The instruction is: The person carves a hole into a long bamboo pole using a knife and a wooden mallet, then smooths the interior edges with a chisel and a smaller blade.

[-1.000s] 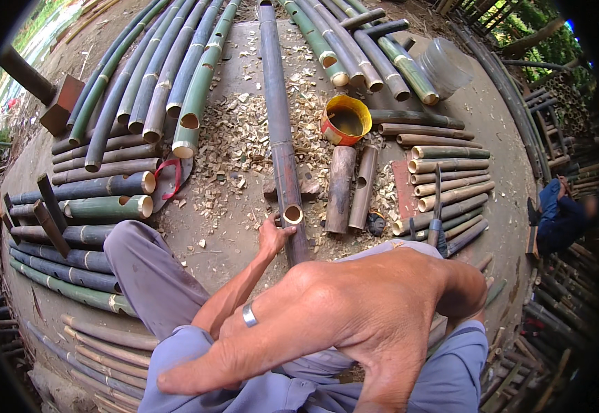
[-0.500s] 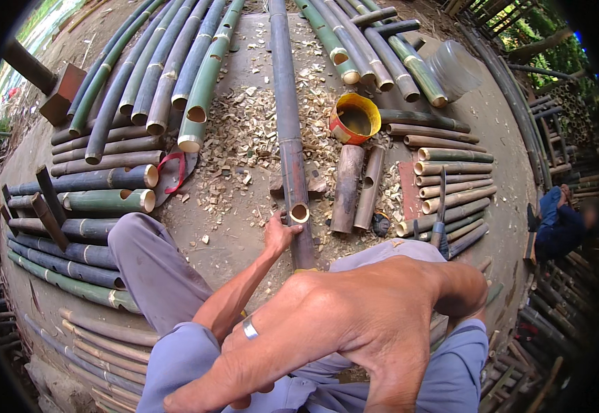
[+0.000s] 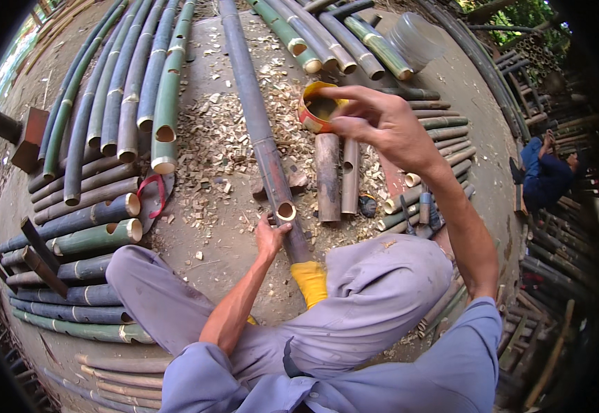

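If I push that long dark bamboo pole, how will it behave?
The long dark bamboo pole looks nearly straight, so probably stiff. Its cut hole shows a hollow inside, suggesting lightness for its size. Being round, it might roll if the left hand beside that hole let go.

The ground [image 3: 223, 277] is grey-brown and carries many chips [image 3: 206, 148]. On it there lie poles [image 3: 96, 237] at both sides, one sandal [image 3: 164, 195], and two short tubes [image 3: 327, 180], with a tin [image 3: 310, 120] just beyond them.
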Demonstrator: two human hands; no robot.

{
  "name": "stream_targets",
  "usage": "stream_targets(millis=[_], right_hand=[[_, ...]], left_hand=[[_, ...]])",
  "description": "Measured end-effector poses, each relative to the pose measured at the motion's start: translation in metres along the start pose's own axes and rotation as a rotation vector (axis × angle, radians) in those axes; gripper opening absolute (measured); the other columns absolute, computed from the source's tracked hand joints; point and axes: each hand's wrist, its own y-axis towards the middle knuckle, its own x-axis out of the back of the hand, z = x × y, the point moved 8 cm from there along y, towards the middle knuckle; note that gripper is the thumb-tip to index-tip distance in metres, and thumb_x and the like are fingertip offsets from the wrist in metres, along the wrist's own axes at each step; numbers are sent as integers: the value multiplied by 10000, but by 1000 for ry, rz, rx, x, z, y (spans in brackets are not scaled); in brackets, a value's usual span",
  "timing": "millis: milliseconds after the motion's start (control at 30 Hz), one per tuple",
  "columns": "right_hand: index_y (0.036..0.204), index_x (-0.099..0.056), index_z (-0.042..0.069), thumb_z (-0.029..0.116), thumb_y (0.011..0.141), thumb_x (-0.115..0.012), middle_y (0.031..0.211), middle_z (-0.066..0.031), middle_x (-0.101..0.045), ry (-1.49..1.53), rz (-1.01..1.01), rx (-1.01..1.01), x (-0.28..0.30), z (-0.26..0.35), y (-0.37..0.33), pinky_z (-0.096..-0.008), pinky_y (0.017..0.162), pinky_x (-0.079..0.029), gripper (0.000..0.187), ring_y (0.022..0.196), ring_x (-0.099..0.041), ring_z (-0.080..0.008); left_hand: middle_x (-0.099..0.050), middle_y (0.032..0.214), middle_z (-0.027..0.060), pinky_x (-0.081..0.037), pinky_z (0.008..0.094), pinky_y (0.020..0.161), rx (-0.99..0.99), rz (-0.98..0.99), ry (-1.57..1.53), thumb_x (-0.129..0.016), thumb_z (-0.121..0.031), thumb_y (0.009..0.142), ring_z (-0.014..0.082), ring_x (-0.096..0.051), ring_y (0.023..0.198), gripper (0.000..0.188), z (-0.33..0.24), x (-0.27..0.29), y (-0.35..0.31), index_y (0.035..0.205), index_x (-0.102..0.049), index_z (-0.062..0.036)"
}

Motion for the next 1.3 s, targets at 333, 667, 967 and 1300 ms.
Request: stream_targets(millis=[333,667,967,1300], right_hand=[[1104,-626,-14,76,803,-604,803,-209,-673,-511,-510,-544,81,-267,-236,-375,651,-530,314,712,-687,-282],[1117,-602,4,55,790,-626,1012,-172,-593,-635,-572,-651,-14,-327,-344,-437,844,-461,332,947,-560,-338],[1249,-545,46,134,775,-619,1197,-186,-543,-925,-622,-860,81,-395,-395,-462,967,-405,488,1107,-498,-368],[1315,-459,61,168,772,-637,1153,-250,-588,-495,-373,-934,108,-478,-419,-471,930,-432,582,1060,-570,-411]], left_hand=[[-630,975,118,-498,260,505,180,121,-279,-761,-23,745,145,-612,675,566,-1,-14,-6,1246,-503,27],[-643,1017,118,-507,253,541,216,77,-211,-706,-2,802,130,-612,695,464,1,-6,-11,1228,-526,35],[-648,1003,118,-541,273,605,100,-116,-53,-735,-44,786,180,-647,802,377,-8,-1,-28,1129,-607,45],[-678,1016,125,-512,269,602,29,-152,-6,-714,-91,799,160,-649,787,397,-18,-6,-34,1158,-610,45]])
